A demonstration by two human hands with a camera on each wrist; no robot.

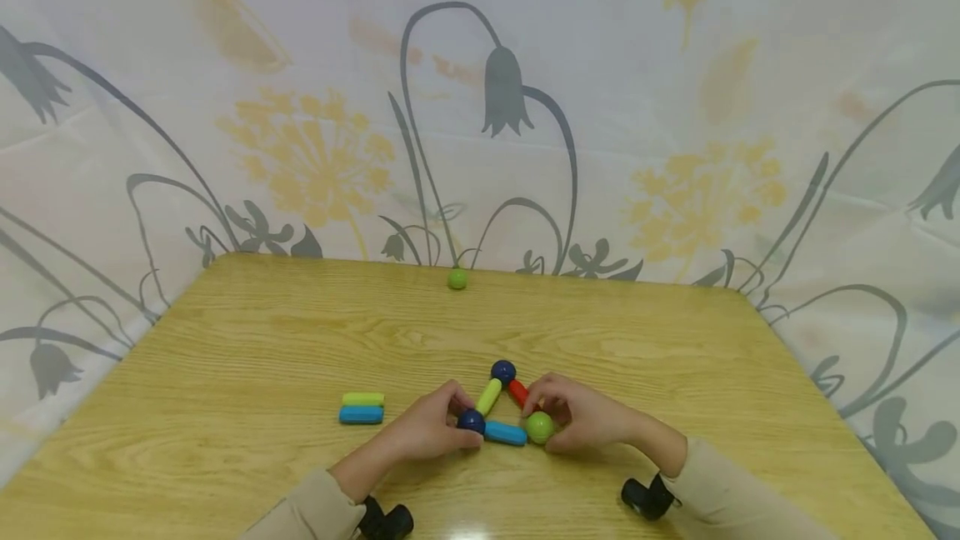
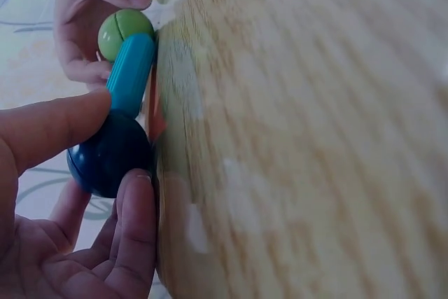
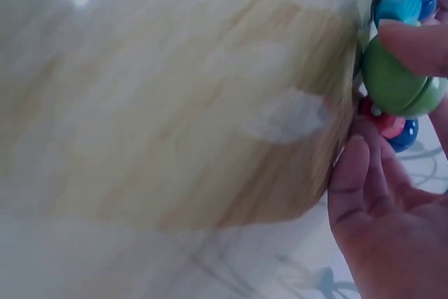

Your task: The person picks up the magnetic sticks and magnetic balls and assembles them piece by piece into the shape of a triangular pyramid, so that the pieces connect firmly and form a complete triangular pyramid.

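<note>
A triangle of balls and rods lies on the table. Its top corner is a dark blue ball [image 1: 503, 372], from which a yellow-green rod [image 1: 489, 397] and a red rod [image 1: 519, 393] slope down. Along the near side runs a light blue rod [image 1: 506, 433]. My left hand [image 1: 430, 425] pinches the near-left dark blue ball [image 2: 108, 155] between thumb and fingers. At the other end of the light blue rod, my right hand [image 1: 592, 412] grips a green ball [image 1: 539, 427]. The red rod's lower end is partly hidden by the right fingers.
Left of the hands, a yellow-green rod [image 1: 363, 399] and a light blue rod [image 1: 362, 415] lie side by side. Another green ball [image 1: 457, 278] sits at the far edge of the wooden table [image 1: 300, 315]. A patterned cloth [image 1: 600, 65] hangs behind it.
</note>
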